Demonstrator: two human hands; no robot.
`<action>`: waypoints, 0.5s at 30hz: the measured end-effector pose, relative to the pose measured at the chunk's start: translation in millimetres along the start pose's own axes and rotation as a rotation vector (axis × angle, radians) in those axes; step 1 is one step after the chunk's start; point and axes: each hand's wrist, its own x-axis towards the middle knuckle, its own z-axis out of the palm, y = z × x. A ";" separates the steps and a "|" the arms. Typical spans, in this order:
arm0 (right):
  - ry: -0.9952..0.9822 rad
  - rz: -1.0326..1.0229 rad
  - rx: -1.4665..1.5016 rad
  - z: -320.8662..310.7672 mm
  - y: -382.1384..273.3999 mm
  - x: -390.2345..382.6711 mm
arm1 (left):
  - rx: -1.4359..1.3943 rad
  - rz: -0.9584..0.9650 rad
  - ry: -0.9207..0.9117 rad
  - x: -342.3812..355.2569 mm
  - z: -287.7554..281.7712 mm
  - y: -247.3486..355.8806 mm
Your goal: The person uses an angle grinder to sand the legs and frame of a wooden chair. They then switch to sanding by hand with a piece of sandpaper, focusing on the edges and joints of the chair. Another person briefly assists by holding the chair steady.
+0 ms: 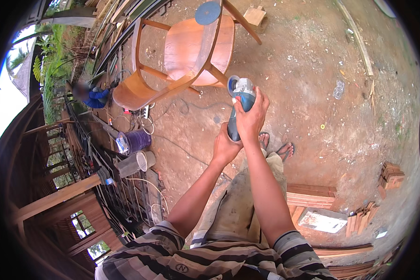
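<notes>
A reddish-brown dirt ground (pixel 294 79) spreads across the frame, with a dark timber structure (pixel 56 221) at lower left. At top center stands a brown wooden chair (pixel 198 51) with a broad seat and a curved top rail. A co-worker in blue (pixel 96 98) is low to the ground at upper left, beyond the chair. A stack of reddish wooden boards (pixel 311 196) lies at lower right, a white rectangular panel (pixel 323 220) just below it. Left of center, a purple bucket (pixel 140 139) sits near a translucent plastic tub (pixel 130 165).

At the center of the frame, a teal-and-gray angle grinder (pixel 248 99) is held in both hands just below the chair's right-hand side; whether its small blue-rimmed disc (pixel 233 85) touches the wood cannot be told. The right hand (pixel 252 115) is wrapped around the tool's body behind the metal head, and the left hand (pixel 225 146) is closed around its lower end.

A round blue-gray disc (pixel 207 13) rests against the chair's top rail. At right, a crumpled clear plastic bottle (pixel 339 89) and a small yellow ring (pixel 322 126) lie on the dirt.
</notes>
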 end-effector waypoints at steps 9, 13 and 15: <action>-0.151 0.169 0.033 -13.0 -3.0 -15.9 | 0.118 -0.088 -0.020 3.9 -10.6 6.3; -0.045 -0.006 0.018 -4.8 3.2 -0.8 | 0.089 -0.075 -0.046 4.8 -5.2 6.9; -0.020 0.000 0.057 -4.5 3.4 3.5 | 0.023 -0.040 -0.018 4.0 2.2 0.4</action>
